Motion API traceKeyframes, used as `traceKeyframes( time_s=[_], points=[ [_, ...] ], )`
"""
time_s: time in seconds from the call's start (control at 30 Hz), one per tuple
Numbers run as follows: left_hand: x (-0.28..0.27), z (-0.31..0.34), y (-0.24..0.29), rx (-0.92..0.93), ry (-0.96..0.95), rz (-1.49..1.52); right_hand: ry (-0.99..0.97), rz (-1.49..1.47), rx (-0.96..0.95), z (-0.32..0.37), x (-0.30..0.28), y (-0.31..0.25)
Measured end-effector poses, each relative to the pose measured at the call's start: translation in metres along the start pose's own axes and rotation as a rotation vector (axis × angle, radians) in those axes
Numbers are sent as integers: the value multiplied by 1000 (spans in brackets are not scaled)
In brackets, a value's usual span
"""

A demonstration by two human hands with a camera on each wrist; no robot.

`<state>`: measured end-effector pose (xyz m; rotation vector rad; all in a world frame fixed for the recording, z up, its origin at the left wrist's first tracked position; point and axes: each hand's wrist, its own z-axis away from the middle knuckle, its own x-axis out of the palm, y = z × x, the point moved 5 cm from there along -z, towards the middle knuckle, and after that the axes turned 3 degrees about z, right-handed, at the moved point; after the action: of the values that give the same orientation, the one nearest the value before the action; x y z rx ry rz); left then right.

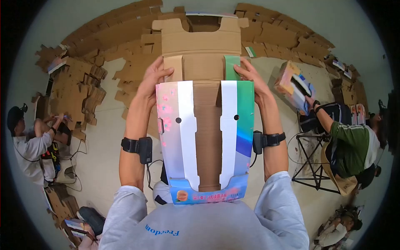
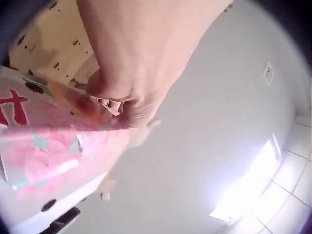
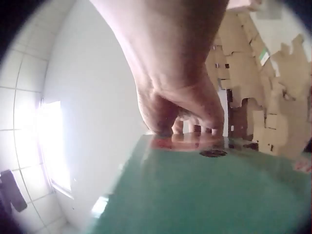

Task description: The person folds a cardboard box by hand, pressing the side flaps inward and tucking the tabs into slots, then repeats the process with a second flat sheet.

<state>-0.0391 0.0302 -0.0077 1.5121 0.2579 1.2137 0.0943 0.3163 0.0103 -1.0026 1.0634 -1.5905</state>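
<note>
Head view, left hand [image 1: 153, 80] grips printed carton [image 1: 187, 129] at tan flap [image 1: 175, 64], right hand [image 1: 252, 79] grips at green flap [image 1: 230, 64] (thumbs inward).

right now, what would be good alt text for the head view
The left hand grips the tan flap of an open box, the right hand its green flap. Cardboard lies beyond; at right, another person holds a second box.
</note>
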Motion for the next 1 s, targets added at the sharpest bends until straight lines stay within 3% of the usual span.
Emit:
traceKeyframes(
  time_s=[0.03, 0.1, 0.13, 0.17, 0.2, 0.27, 0.37, 0.43, 0.57, 0.6, 0.7, 0.83, 0.93, 1.0],
  points=[
    [2, 4, 15, 47, 29, -78, 4, -35, -49, 2, 1, -4],
    [-1, 31, 2, 82, -150, 101, -16, -98, -62, 34, -1, 2],
    [13, 41, 11, 125, -384, 314, -56, -138, -95, 37, -10, 6],
    [9, 46, 12, 172, -94, 275, -103, -169, -161, 32, -21, 6],
    [31, 63, 30, 194, 201, 215, -216, -430, -197, 29, -27, 20],
    [46, 78, 32, 117, -82, 353, -264, -397, -186, 58, -6, -10],
    [44, 92, 30, 64, -128, 96, -217, -170, -219, 72, 1, -14],
    [53, 97, 33, 167, -69, -347, -159, -146, -153, 80, 8, -14],
    [51, 81, -11, 161, 107, -271, 14, -86, -119, 63, -7, 19],
    [55, 81, -13, 274, 207, -443, 99, -116, -127, 66, -1, 19],
    [60, 79, -16, 292, 250, -451, 316, 275, -271, 59, -5, 27],
    [53, 71, -21, 415, 218, -561, 369, 184, -292, 53, -7, 38],
    [56, 81, -22, 522, 180, -858, 417, 374, -447, 61, 0, 36],
    [54, 78, -23, 511, 197, -768, 470, 445, -465, 65, 8, 31]
  ],
)
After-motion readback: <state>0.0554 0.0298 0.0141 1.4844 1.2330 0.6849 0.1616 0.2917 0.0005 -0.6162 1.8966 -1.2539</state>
